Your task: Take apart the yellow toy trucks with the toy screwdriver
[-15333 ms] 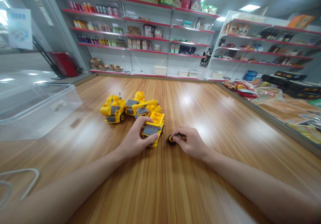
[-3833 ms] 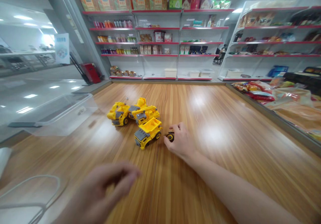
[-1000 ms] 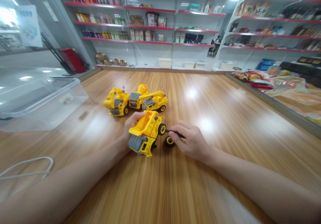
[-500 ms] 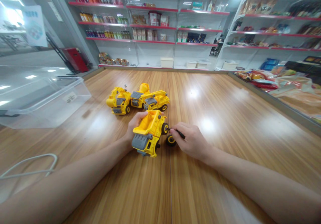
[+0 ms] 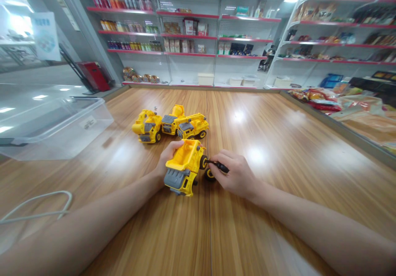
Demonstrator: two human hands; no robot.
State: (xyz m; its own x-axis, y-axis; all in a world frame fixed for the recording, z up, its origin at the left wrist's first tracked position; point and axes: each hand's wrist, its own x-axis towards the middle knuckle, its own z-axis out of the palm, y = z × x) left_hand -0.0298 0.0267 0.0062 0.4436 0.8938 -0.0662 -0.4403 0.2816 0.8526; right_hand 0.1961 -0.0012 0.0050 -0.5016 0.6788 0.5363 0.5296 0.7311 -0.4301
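My left hand (image 5: 167,157) grips a yellow and grey toy dump truck (image 5: 185,160) from its far left side, most of the fingers hidden behind the body. In my right hand (image 5: 236,171) is a small black screwdriver (image 5: 220,166), its tip at the hub of the truck's rear wheel (image 5: 203,162). A loose-looking wheel (image 5: 210,174) lies on the table just below that one, close to my right fingertips. At the truck's front corner no wheel shows, only a dark axle end (image 5: 194,182).
Beyond the truck stand a toy excavator (image 5: 147,126), a toy cement mixer (image 5: 170,120) and a toy crane truck (image 5: 194,126). A clear plastic bin (image 5: 62,133) and a white cable (image 5: 37,206) are at the left. Packaged goods (image 5: 324,98) lie at the right.
The screwdriver's handle shows more now as my right fingers have shifted on it. The tip stays at the wheel hub; the view has tilted up slightly.
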